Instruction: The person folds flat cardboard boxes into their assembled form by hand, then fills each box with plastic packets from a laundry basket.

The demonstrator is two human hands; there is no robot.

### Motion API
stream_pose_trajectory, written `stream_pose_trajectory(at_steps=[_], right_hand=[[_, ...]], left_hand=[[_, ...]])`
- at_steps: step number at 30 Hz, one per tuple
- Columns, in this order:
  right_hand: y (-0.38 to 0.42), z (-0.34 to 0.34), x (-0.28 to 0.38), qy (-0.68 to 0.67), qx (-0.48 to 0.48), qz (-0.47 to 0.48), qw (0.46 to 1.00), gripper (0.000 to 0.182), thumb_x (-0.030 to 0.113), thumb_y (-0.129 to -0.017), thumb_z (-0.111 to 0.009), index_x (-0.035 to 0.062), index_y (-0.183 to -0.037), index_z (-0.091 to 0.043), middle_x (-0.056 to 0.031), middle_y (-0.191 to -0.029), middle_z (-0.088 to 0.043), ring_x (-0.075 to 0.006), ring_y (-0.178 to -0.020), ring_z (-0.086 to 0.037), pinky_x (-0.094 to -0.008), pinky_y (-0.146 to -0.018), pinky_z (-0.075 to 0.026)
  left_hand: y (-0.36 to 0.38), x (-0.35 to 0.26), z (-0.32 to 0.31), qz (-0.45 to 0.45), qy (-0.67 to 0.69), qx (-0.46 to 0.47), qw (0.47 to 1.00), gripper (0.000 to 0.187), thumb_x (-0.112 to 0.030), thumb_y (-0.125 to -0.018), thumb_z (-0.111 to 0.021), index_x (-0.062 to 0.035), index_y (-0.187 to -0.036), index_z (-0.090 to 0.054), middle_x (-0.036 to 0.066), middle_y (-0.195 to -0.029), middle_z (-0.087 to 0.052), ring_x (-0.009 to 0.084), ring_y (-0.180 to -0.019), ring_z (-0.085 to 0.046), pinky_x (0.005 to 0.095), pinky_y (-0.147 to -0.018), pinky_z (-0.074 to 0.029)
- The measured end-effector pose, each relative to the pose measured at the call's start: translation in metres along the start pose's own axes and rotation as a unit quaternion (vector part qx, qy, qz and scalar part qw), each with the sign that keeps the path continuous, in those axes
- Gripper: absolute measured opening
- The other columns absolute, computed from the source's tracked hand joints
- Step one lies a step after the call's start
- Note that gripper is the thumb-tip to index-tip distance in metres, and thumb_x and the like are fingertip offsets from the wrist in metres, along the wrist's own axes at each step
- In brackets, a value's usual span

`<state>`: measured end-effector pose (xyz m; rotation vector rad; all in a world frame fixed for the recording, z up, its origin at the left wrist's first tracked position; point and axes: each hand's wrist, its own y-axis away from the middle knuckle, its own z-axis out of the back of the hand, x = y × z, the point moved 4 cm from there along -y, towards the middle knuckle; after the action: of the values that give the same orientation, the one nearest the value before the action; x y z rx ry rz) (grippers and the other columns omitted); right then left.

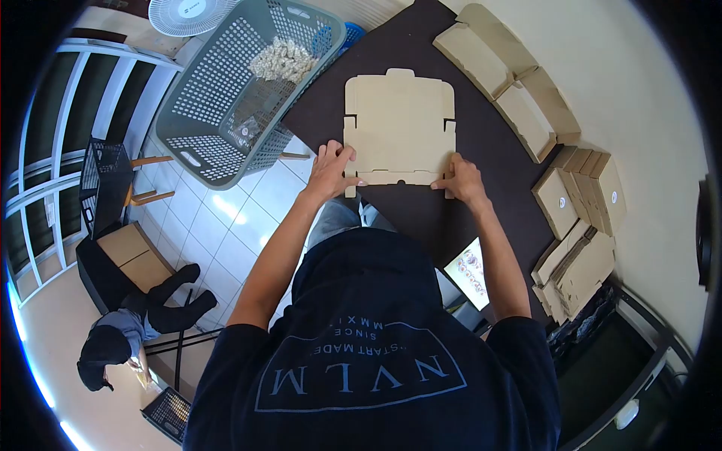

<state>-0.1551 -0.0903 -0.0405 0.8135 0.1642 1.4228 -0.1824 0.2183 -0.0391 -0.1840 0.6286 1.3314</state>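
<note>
A flat, die-cut cardboard box blank [398, 124] lies on the dark table [481, 150] in front of me. My left hand [329, 171] grips the blank's near left corner, thumb on top by the side notch. My right hand [462, 180] holds the near right corner, fingers pressed on the narrow front flap [398, 178]. That flap runs between both hands along the blank's near edge. My arms reach forward over my dark shirt.
A grey laundry basket [226, 113] holding bagged pale items stands left of the table. Stacks of folded cardboard boxes [579, 195] line the table's right side. A lit screen [470, 276] lies near my right elbow. Another person [128, 331] sits low at the left. A white fan [188, 13] stands at the top.
</note>
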Motion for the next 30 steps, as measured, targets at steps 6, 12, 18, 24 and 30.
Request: stream_pose_trajectory(at_steps=[6, 12, 18, 24, 30], right_hand=[[0.039, 0.026, 0.016, 0.004, -0.074, 0.075, 0.994, 0.059, 0.019, -0.06, -0.086, 0.0048, -0.11, -0.058, -0.0158, -0.113, -0.057, -0.0377, -0.108, -0.053, -0.0451, -0.094, -0.046], [0.04, -0.013, 0.027, 0.069, -0.169, 0.235, 0.955, 0.034, 0.01, -0.068, -0.078, 0.0043, -0.098, -0.063, -0.0135, -0.111, -0.058, -0.0354, -0.107, -0.053, -0.0462, -0.09, -0.046], [0.018, 0.009, 0.025, 0.031, -0.088, 0.215, 0.972, 0.025, 0.01, -0.072, -0.075, 0.0022, -0.093, -0.063, -0.0152, -0.096, -0.064, -0.0374, -0.097, -0.058, -0.0473, -0.082, -0.049], [-0.014, 0.016, 0.03, -0.008, -0.1, 0.196, 0.975, 0.026, 0.015, -0.077, -0.075, -0.0004, -0.092, -0.062, -0.0196, -0.099, -0.064, -0.0402, -0.098, -0.059, -0.0461, -0.086, -0.049], [-0.017, 0.005, 0.049, 0.107, -0.186, 0.031, 0.976, 0.047, 0.02, -0.071, -0.08, 0.0023, -0.109, -0.058, -0.0181, -0.113, -0.057, -0.0398, -0.108, -0.053, -0.0477, -0.086, -0.049]], left_hand=[[0.016, 0.0, 0.013, -0.059, 0.138, -0.049, 0.987, 0.051, -0.035, -0.067, -0.085, -0.0093, -0.104, -0.061, 0.01, -0.109, -0.048, 0.0308, -0.106, -0.043, 0.0396, -0.092, -0.039], [0.027, -0.026, -0.008, -0.139, 0.055, -0.066, 0.987, 0.028, -0.015, -0.075, -0.076, -0.0057, -0.099, -0.064, 0.01, -0.116, -0.055, 0.0307, -0.113, -0.048, 0.0416, -0.092, -0.041], [-0.004, -0.011, -0.004, -0.086, 0.152, -0.047, 0.984, 0.027, -0.018, -0.079, -0.074, -0.0015, -0.094, -0.059, 0.015, -0.095, -0.061, 0.0334, -0.101, -0.055, 0.0407, -0.086, -0.044], [-0.023, -0.009, -0.008, 0.03, 0.096, -0.061, 0.993, 0.041, -0.026, -0.078, -0.077, -0.0039, -0.105, -0.055, 0.019, -0.09, -0.059, 0.035, -0.093, -0.054, 0.0425, -0.082, -0.046], [-0.036, -0.019, 0.002, 0.134, -0.003, -0.069, 0.989, 0.067, -0.038, -0.062, -0.087, -0.0092, -0.11, -0.05, 0.012, -0.11, -0.045, 0.0328, -0.109, -0.045, 0.0461, -0.087, -0.041]])
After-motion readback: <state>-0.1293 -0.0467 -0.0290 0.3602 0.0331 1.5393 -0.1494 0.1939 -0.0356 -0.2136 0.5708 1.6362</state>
